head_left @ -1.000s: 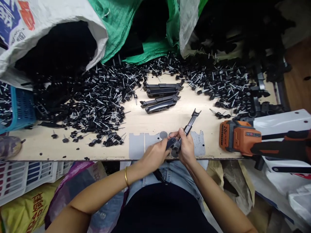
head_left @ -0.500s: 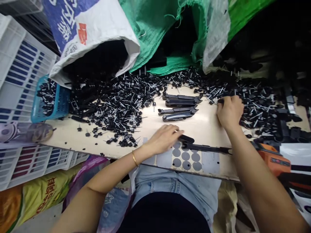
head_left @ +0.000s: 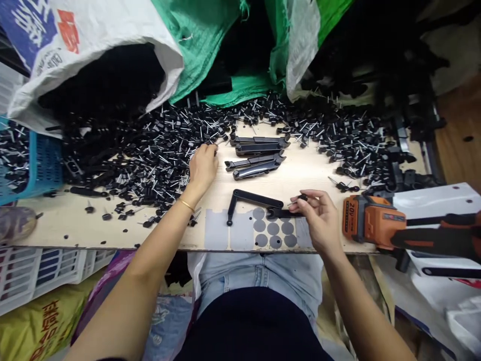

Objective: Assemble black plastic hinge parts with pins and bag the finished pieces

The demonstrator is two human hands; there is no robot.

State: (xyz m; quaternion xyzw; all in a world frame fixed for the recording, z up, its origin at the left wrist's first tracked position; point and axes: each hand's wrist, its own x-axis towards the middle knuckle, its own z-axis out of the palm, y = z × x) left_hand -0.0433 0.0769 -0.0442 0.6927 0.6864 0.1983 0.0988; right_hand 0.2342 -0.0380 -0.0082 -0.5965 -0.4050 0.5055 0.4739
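Note:
My right hand (head_left: pixel 319 215) pinches a small black knob with a metal pin (head_left: pixel 301 197) between thumb and fingers, with the pin pointing left. Just left of it on the table lie a jointed black plastic arm (head_left: pixel 255 197), bent at an angle, and a second black bar with a forked end (head_left: pixel 280 213), partly behind my fingers. At the right edge of the left heap of pinned black knobs (head_left: pixel 169 150), my left hand (head_left: pixel 204 165) reaches down with curled fingers. What its fingertips hold, if anything, is hidden.
Several folded black arms (head_left: pixel 259 145) lie stacked mid-table. An orange and black power tool (head_left: pixel 370 218) rests at right. Open sacks (head_left: pixel 171 65) line the back, and a blue basket (head_left: pixel 45 165) of knobs stands left. Grey round pads (head_left: pixel 274 228) mark the front edge.
My left hand has left the black arm and gone up to the left heap. My right hand has come back from the right heap with a pinned knob. The view has shifted right.

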